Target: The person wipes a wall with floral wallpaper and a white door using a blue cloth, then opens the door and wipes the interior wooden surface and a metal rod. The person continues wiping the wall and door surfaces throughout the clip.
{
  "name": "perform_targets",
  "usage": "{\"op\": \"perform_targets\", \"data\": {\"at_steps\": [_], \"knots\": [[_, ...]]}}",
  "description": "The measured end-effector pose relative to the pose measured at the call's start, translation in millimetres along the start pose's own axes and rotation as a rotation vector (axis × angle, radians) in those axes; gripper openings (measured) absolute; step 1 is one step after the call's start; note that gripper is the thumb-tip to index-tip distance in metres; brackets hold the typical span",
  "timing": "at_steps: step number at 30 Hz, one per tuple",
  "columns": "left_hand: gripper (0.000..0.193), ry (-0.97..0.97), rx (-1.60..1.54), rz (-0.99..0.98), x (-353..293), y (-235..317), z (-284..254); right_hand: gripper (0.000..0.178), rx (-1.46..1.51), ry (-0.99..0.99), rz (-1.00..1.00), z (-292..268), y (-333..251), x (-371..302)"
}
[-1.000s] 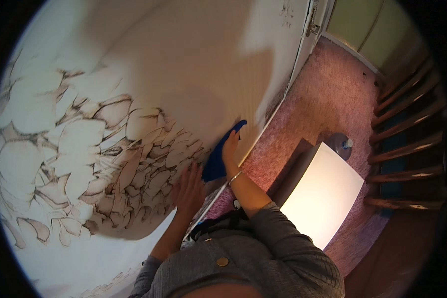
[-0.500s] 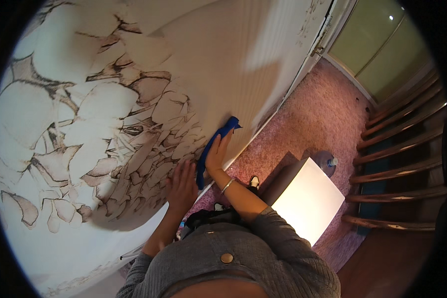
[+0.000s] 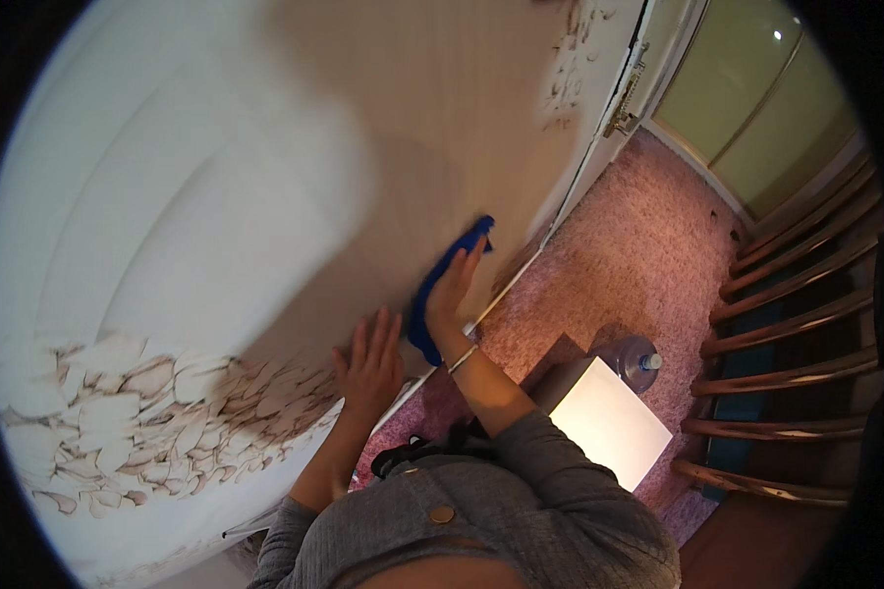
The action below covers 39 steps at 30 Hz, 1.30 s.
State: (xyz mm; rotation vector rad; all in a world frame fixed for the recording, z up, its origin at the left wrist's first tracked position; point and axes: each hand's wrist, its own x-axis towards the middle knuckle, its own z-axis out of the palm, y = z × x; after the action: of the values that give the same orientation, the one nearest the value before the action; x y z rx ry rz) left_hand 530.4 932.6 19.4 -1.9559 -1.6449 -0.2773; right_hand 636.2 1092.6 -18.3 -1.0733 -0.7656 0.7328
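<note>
My right hand (image 3: pixel 450 290) presses a blue cloth (image 3: pixel 422 312) against a large white panel (image 3: pixel 216 211), close to its lower edge. The cloth sticks out past the fingers at the far end and along the left side of the hand. A thin bracelet circles that wrist. My left hand (image 3: pixel 371 361) rests on the panel to the left of the cloth, fingers stretched and apart, holding nothing. A brown printed pattern of petal-like shapes (image 3: pixel 157 417) covers the panel at the lower left. My shadow falls across its middle.
Pink carpet (image 3: pixel 609 250) runs along the panel's foot. On it stand a brightly lit white box-like block (image 3: pixel 614 427) and a clear large water bottle (image 3: pixel 627 361). Curved wooden slats (image 3: pixel 796 378) line the right side. Metal door hardware (image 3: pixel 623 113) and greenish glass panes (image 3: pixel 756 98) are farther off.
My view has shifted along the panel, so the print sits lower and farther left. My right hand and the cloth have moved right and slightly away; my left hand has also shifted a little right.
</note>
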Motion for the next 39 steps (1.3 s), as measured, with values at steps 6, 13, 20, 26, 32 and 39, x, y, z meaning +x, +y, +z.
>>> {"op": "perform_targets", "data": {"at_steps": [6,13,20,26,32,39], "knots": [[0.054,0.028,-0.06,-0.204,25.2,28.1,6.0,0.061,-0.25,-0.414,-0.702,-21.1,-7.0,23.3],[0.058,-0.115,0.086,-0.166,-7.9,51.5,34.0,0.058,-0.36,-0.552,-0.834,-65.6,63.1,58.3],[0.062,-0.219,0.006,-0.033,59.7,77.5,48.7,0.063,-0.297,-0.214,-0.267,-57.3,64.7,113.5],[0.06,-0.102,0.009,-0.041,121.7,99.1,47.1,0.06,-0.174,-0.09,0.139,-52.6,61.1,147.8],[0.061,-0.223,-0.095,-0.122,91.9,105.3,43.6,0.063,-0.171,-0.12,0.266,-55.5,63.8,84.8],[0.058,-0.036,0.018,-0.147,95.1,96.1,34.5,0.06,-0.263,-0.462,-0.494,-59.8,15.8,87.7]]}}
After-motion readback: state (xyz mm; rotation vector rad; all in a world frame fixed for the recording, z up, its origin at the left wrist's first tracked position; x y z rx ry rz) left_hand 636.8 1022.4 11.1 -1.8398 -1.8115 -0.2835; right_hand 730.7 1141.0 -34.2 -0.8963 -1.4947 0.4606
